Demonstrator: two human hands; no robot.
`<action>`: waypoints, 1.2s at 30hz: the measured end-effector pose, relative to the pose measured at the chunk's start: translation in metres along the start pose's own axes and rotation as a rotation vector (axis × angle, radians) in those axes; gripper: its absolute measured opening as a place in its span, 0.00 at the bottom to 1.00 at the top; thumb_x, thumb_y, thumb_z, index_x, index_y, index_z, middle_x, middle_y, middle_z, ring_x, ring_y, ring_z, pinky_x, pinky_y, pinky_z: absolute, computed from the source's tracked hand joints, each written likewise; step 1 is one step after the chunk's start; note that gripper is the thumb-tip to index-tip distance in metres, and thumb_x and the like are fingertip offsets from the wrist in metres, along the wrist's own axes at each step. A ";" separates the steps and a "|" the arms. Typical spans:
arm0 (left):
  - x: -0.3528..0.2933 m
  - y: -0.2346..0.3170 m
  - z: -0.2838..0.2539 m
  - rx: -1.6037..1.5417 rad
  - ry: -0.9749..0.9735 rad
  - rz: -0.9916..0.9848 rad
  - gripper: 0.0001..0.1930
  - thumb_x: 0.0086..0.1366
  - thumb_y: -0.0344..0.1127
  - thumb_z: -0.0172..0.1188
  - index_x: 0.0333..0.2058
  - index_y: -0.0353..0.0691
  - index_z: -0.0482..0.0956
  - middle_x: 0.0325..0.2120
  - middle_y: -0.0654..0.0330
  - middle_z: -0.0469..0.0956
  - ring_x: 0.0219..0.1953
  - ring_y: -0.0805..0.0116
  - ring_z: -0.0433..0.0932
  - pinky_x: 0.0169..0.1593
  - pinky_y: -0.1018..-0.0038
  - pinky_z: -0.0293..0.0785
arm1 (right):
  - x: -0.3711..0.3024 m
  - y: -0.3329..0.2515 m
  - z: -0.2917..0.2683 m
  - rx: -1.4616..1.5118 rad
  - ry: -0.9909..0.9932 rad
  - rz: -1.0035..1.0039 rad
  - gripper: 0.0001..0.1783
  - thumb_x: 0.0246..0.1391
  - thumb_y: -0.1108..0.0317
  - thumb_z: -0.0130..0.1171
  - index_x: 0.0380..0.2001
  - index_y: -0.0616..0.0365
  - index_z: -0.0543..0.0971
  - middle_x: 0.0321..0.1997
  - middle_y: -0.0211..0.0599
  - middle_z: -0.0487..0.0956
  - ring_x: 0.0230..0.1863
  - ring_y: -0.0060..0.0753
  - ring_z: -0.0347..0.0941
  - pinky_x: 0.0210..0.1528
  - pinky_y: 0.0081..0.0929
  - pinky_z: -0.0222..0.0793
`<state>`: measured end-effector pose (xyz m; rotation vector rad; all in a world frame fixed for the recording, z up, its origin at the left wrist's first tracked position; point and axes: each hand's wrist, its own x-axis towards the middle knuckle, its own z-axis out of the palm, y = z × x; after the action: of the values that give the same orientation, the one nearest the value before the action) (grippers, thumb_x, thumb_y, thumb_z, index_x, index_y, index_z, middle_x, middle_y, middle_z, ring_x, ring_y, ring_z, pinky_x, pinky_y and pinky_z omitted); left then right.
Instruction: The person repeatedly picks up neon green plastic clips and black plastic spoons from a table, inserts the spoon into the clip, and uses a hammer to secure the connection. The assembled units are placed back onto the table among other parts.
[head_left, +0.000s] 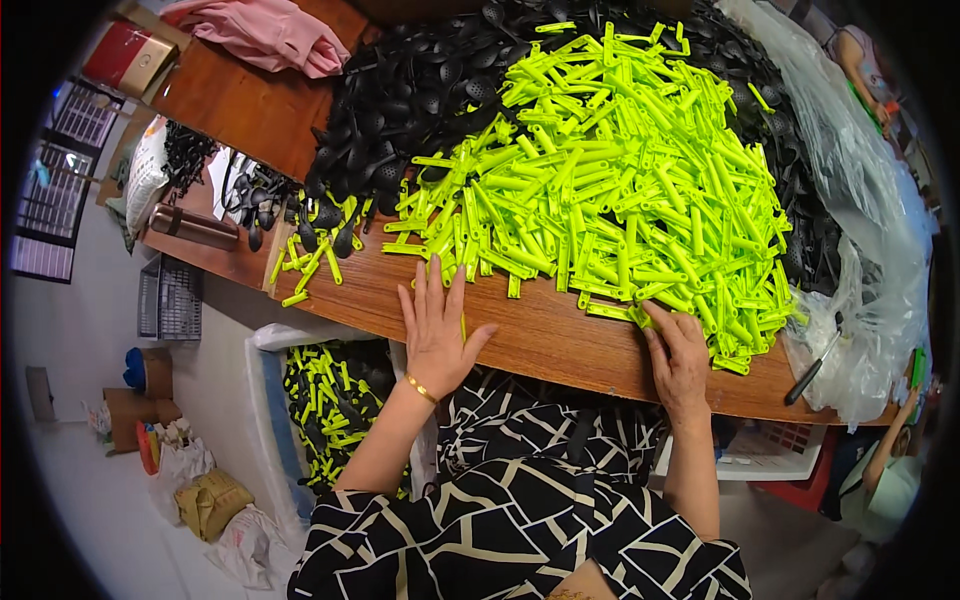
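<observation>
A big heap of lime-green plastic handles (620,190) covers the middle of the brown wooden table (530,320). My left hand (437,335) rests at the heap's near left edge, fingers spread and stretched out. A sliver of green shows beside its palm, mostly hidden. At the near edge of the heap, my right hand (677,355) has its thumb and index finger closed around the end of a green handle (640,315). Behind and around the green heap lie many black slotted spoon heads (400,130).
Left of my lap, a white-rimmed box (265,400) holds green and black pieces. A screwdriver (815,370) and clear plastic sheeting (850,260) lie at the right. Several loose handles and black spoons (325,225) sit near a brown flask (195,225). Other people are at far right.
</observation>
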<state>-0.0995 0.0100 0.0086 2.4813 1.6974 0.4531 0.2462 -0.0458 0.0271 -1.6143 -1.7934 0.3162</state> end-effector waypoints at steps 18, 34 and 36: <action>0.233 0.071 0.036 0.045 0.182 0.402 0.35 0.67 0.59 0.61 0.69 0.53 0.69 0.73 0.54 0.58 0.76 0.49 0.52 0.74 0.37 0.38 | 0.111 0.063 -0.006 -0.084 0.292 -0.109 0.13 0.57 0.74 0.64 0.46 0.50 0.86 0.41 0.36 0.83 0.43 0.42 0.80 0.43 0.36 0.77; 0.377 -0.053 0.014 -0.162 0.266 -0.090 0.24 0.65 0.47 0.65 0.57 0.45 0.81 0.58 0.53 0.78 0.63 0.50 0.74 0.65 0.58 0.69 | 0.118 0.061 -0.008 0.054 0.307 -0.048 0.12 0.58 0.73 0.64 0.45 0.50 0.86 0.41 0.35 0.84 0.42 0.41 0.81 0.43 0.35 0.77; 0.402 -0.067 0.020 -0.104 0.204 -0.285 0.27 0.65 0.55 0.64 0.57 0.47 0.80 0.59 0.55 0.77 0.61 0.52 0.75 0.63 0.57 0.69 | 0.120 0.063 -0.008 0.070 0.311 -0.055 0.12 0.58 0.73 0.65 0.45 0.50 0.86 0.40 0.34 0.84 0.42 0.41 0.81 0.42 0.35 0.77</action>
<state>-0.0190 0.4084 0.0478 2.1384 2.0057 0.7609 0.3018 0.0778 0.0350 -1.4728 -1.5684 0.0938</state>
